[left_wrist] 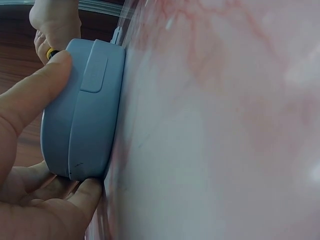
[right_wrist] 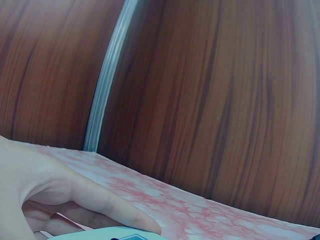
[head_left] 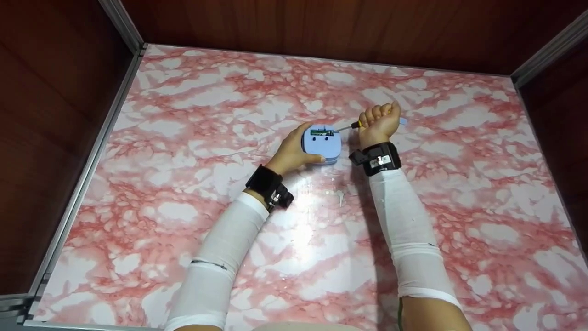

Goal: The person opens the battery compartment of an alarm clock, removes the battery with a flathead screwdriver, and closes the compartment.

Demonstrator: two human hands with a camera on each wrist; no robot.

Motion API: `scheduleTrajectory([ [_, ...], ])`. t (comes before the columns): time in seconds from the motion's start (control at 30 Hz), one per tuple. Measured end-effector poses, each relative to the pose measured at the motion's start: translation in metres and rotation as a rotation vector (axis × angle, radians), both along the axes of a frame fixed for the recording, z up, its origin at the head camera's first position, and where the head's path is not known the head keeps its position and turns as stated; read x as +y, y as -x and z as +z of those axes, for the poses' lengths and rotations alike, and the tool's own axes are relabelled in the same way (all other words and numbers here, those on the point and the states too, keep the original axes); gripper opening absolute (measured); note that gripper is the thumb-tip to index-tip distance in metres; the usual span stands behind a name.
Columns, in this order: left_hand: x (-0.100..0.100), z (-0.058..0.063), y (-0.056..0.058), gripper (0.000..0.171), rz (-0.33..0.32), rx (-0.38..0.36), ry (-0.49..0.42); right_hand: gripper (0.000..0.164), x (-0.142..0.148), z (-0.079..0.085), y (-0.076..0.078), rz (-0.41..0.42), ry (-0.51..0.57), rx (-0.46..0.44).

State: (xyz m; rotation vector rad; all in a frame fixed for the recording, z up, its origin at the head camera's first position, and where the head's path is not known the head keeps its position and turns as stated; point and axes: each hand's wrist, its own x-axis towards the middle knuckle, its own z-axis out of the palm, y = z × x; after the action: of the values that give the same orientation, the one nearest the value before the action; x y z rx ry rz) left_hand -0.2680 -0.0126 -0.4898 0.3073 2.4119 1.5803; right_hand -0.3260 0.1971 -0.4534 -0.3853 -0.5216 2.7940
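Observation:
A rounded light-blue case (head_left: 321, 146) rests on the table with a slot in its top, where something green (head_left: 317, 133) shows. My left hand (head_left: 293, 149) holds the case from the left, thumb on the near side and fingers round the far side. In my right hand (head_left: 380, 120) is a screwdriver (head_left: 356, 125), gripped in a fist. Its shaft slants left and its tip meets the right end of the slot. Close up in the left wrist view, the case (left_wrist: 82, 115) has a seam round its side.
A small light-blue piece (head_left: 403, 121) shows just right of the right fist. The table (head_left: 183, 184) has a red and white marbled surface. Dark wood panels (head_left: 321, 32) with metal edging stand at the back and both sides.

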Motion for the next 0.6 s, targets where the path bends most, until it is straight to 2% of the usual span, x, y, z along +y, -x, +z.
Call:
scheduleTrajectory([
  [0.3, -0.005, 0.002, 0.000, 0.104, 0.001, 0.014, 0.020, 0.059, -0.012, 0.003, 0.000, -0.003, 0.024, 0.010],
  [0.5, -0.003, 0.002, 0.002, 0.104, 0.003, 0.025, 0.007, 0.059, -0.035, 0.003, -0.004, 0.059, -0.057, 0.076],
  [0.6, -0.002, 0.001, 0.002, 0.106, -0.012, 0.016, -0.001, 0.060, -0.039, 0.003, -0.005, 0.041, -0.105, 0.109],
])
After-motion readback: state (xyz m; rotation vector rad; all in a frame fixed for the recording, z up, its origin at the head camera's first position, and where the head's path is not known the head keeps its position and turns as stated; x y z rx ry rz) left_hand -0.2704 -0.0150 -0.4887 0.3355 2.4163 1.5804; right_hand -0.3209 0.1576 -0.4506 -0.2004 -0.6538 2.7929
